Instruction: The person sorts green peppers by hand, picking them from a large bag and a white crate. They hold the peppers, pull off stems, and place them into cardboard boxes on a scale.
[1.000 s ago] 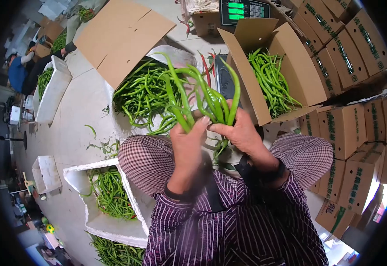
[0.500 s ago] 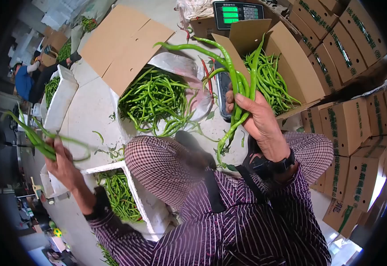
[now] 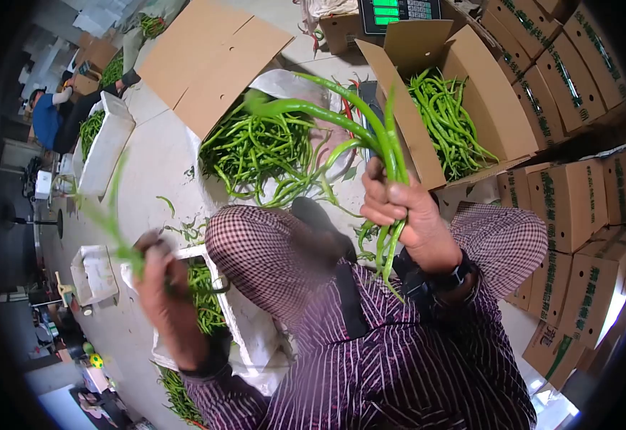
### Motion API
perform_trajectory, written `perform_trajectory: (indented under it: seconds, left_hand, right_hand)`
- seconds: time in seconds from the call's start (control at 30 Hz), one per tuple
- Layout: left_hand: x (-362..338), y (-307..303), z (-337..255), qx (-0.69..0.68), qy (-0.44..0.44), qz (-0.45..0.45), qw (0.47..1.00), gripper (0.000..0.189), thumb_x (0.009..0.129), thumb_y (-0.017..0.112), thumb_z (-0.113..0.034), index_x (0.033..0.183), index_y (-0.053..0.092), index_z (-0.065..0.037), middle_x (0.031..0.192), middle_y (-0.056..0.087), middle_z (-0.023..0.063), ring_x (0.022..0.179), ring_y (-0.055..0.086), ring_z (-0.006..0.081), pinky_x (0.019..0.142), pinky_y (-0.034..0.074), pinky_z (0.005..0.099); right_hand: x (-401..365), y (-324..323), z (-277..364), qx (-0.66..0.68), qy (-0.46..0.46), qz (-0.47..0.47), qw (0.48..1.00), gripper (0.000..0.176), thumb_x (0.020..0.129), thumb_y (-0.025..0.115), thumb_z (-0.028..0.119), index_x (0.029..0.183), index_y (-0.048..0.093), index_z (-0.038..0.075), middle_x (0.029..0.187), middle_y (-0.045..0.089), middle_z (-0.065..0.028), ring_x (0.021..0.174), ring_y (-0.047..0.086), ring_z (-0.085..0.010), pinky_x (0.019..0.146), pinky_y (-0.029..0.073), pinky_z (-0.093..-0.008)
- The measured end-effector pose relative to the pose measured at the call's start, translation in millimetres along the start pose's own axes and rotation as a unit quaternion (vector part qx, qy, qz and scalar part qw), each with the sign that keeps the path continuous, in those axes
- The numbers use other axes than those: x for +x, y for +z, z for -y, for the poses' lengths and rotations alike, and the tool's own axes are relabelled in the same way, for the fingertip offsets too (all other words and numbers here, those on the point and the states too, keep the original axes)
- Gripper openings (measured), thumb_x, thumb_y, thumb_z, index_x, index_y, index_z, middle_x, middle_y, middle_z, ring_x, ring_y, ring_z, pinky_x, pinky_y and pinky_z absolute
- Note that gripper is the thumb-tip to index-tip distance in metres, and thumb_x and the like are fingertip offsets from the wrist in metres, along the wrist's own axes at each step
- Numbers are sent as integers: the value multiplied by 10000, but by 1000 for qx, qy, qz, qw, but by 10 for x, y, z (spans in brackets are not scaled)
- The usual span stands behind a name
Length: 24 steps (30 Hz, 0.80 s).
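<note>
**Gripping slender green peppers in both hands**

The right hand (image 3: 399,211) is closed tight round a bunch of long, glossy, curved green chilli peppers (image 3: 374,136). It holds them up above the checked lap, tips fanning upward and stems hanging below the fist. The left hand (image 3: 161,276), blurred, is clenched on a few thin green peppers (image 3: 112,229) over a white foam crate (image 3: 245,337) holding more. Beyond lie a loose pepper heap (image 3: 256,154) on a white plastic sheet (image 3: 284,84), an open brown cardboard box (image 3: 485,86) part-filled with peppers, stacked printed cartons (image 3: 571,201) and a pale grey concrete floor (image 3: 148,172).
</note>
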<state>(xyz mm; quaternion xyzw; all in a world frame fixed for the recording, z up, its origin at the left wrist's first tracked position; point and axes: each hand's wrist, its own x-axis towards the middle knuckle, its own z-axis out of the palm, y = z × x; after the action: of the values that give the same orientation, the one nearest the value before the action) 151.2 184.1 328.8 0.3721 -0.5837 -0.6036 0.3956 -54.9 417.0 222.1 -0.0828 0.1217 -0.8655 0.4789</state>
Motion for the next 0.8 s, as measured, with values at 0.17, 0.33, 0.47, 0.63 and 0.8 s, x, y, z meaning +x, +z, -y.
perform_trajectory:
  seconds: [0.17, 0.33, 0.47, 0.63, 0.8]
  left_hand:
    - [-110, 1097, 216, 34, -83, 270, 959, 369, 874, 621, -145, 1188, 553, 36, 720, 536, -1, 506, 383, 34, 431, 261, 191]
    - [-162, 1445, 449, -76, -199, 389, 896, 419, 840, 691, -105, 1232, 577, -11, 825, 636, 7, 569, 488, 42, 484, 368, 186]
    - [-220, 1548, 666, -33, -81, 399, 913, 319, 840, 681, -34, 1144, 605, 21, 885, 669, 27, 652, 568, 68, 547, 427, 184]
    - [-225, 1350, 387, 189, 169, 256, 933, 224, 815, 703, -35, 1029, 645, 1, 906, 650, 36, 768, 577, 88, 683, 460, 219]
    - [147, 819, 26, 286, 289, 57, 912, 192, 872, 671, -86, 1049, 652, -14, 836, 597, -6, 626, 433, 50, 521, 341, 209]
  right_hand:
    - [-42, 273, -133, -101, 34, -89, 990, 328, 855, 635, 93, 1147, 517, 3, 773, 481, -16, 458, 346, 5, 414, 319, -147]
    - [10, 242, -169, -38, 33, -161, 986, 258, 916, 566, 129, 1147, 521, 23, 838, 556, -48, 453, 372, -12, 418, 323, -167]
    - [-15, 185, -122, -21, 48, -186, 981, 227, 928, 558, 129, 1135, 548, 35, 891, 589, -50, 515, 435, -28, 419, 336, -186]
    - [56, 51, -130, -55, -51, -129, 989, 305, 879, 621, 56, 1177, 558, 81, 1116, 620, -119, 1012, 599, -188, 876, 496, -328]
    - [106, -14, -83, 18, -59, -72, 995, 245, 896, 592, 35, 1135, 570, 82, 1152, 611, -175, 1071, 586, -265, 954, 466, -392]
